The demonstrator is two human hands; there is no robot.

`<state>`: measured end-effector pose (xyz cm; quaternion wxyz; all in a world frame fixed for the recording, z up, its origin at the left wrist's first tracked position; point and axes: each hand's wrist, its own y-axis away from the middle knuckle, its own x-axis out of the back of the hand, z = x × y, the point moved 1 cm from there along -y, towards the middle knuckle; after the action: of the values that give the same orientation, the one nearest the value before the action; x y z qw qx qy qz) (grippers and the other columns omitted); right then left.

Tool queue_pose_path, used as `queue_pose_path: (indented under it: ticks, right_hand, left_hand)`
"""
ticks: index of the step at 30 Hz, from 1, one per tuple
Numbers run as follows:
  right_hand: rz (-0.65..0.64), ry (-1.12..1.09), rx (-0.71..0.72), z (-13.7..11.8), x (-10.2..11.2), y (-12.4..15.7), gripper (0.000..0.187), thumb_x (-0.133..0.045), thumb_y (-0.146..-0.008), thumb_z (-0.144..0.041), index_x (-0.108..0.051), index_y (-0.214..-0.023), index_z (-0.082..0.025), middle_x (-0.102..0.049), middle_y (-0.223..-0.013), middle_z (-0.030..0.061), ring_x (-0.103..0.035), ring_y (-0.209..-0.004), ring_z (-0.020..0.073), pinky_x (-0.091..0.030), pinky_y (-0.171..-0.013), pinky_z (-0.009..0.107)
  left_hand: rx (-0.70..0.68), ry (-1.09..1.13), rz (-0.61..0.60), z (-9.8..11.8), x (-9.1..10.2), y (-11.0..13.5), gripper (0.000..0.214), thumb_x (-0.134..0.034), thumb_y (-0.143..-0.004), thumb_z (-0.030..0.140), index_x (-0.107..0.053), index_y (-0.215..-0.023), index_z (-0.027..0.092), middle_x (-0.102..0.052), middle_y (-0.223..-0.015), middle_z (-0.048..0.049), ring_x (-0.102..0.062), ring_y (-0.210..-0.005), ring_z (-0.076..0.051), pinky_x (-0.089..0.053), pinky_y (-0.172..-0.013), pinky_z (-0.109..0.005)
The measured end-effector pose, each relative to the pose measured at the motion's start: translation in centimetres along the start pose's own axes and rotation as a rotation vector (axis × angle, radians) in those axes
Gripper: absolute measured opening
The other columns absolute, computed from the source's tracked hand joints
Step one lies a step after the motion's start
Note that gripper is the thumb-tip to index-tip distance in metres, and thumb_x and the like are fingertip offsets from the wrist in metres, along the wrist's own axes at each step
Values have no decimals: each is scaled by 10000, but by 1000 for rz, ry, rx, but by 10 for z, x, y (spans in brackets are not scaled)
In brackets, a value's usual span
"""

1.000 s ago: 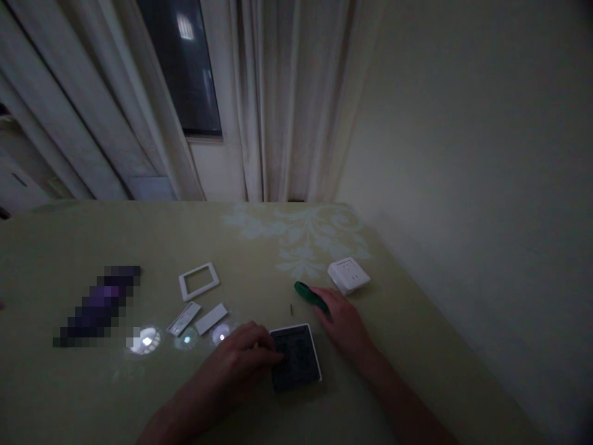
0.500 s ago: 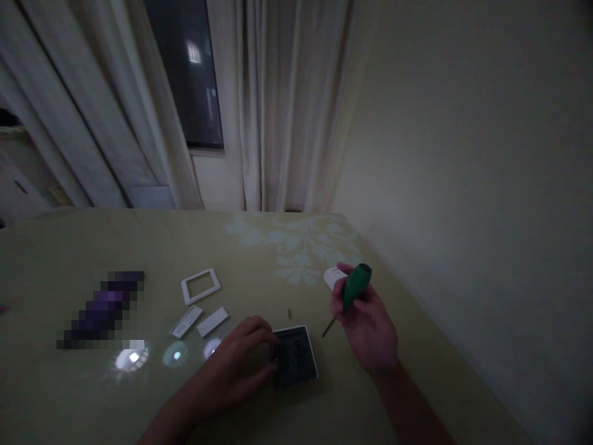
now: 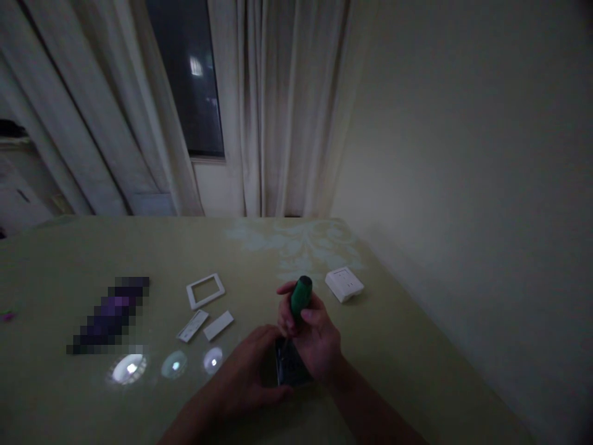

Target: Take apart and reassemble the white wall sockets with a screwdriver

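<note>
My right hand (image 3: 311, 337) is closed around a green-handled screwdriver (image 3: 300, 295), held upright with its tip pointing down at a dark square switch module (image 3: 288, 366) lying on the table. My left hand (image 3: 252, 371) rests on the left side of that module, fingers curled against it. Both hands hide most of the module and the screwdriver's shaft.
On the yellow-green table (image 3: 398, 346) lie a white square frame (image 3: 205, 290), two small white rocker plates (image 3: 205, 325), a white socket (image 3: 344, 283) at the right, and a blurred purple object (image 3: 109, 314). Curtains and a wall stand behind and to the right.
My right hand picked the screwdriver up from the table near the white socket, swung it upright and brought it left over the dark module. My left hand stayed on the module.
</note>
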<state>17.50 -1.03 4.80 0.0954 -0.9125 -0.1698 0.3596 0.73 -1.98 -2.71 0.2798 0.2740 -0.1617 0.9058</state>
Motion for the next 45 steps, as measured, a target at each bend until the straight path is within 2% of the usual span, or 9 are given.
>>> queue_pose_path:
  ticks: [12,18,25,29,34,38,42,45]
  right_hand:
    - [35,49,-27,4,5,1,400,-682,-794,-370,-770,-1131,-175,-511,-694,-21,-315,-605,146,-261,-573,293]
    - [61,19,-32,2,4,3,370,-676,-799,-366,-760,-1108,-178,-499,-694,-22,-326,-609,146,-294,-589,293]
    - [49,36,-10,3,5,3,378,-687,-806,-365,-772,-1121,-175,-497,-695,-19,-322,-612,142,-286,-583,286]
    - [48,23,-14,3,5,4,380,-687,-809,-364,-776,-1127,-174,-492,-699,-16,-307,-620,145,-274,-589,290]
    - [24,64,-2,3,4,7,396,-699,-808,-390,-773,-1130,-172,-494,-701,-11,-315,-621,153,-269,-594,306]
    - [-16,97,9,4,4,10,389,-709,-827,-409,-777,-1139,-188,-497,-703,-11,-323,-628,161,-268,-607,316]
    - [-31,139,-4,2,0,13,460,-713,-881,-546,-771,-1170,-193,-514,-736,1,-353,-657,175,-294,-643,329]
    - [-21,149,-51,4,-2,15,551,-593,-978,-690,-755,-1165,-198,-512,-763,8,-384,-686,180,-318,-671,329]
  left_hand:
    - [-15,-2,-4,7,1,-2,760,-880,-769,266,-563,-1456,331,-645,-1483,-74,-620,-1351,-361,-509,-1168,-527]
    - [-12,4,-14,7,1,-1,777,-889,-751,241,-562,-1453,313,-651,-1456,-94,-620,-1345,-362,-513,-1158,-522]
    - [-1,11,-10,8,1,-1,746,-888,-752,265,-578,-1429,305,-644,-1474,-103,-623,-1341,-363,-506,-1163,-531]
    - [5,4,-17,11,3,0,750,-877,-757,259,-563,-1435,327,-656,-1453,-84,-626,-1341,-360,-510,-1162,-513]
    - [-20,-5,0,2,-1,1,744,-872,-766,311,-531,-1416,431,-653,-1461,-27,-633,-1340,-379,-533,-1133,-494]
    - [-2,-20,-1,2,-2,1,722,-871,-740,278,-560,-1380,403,-668,-1419,-12,-652,-1296,-345,-552,-1102,-457]
    - [11,-34,-4,9,1,0,675,-864,-770,301,-590,-1384,358,-682,-1415,-34,-655,-1291,-338,-547,-1120,-466]
    - [-1,-22,-2,8,2,-1,733,-886,-766,340,-575,-1430,373,-665,-1480,-46,-644,-1327,-379,-548,-1133,-494]
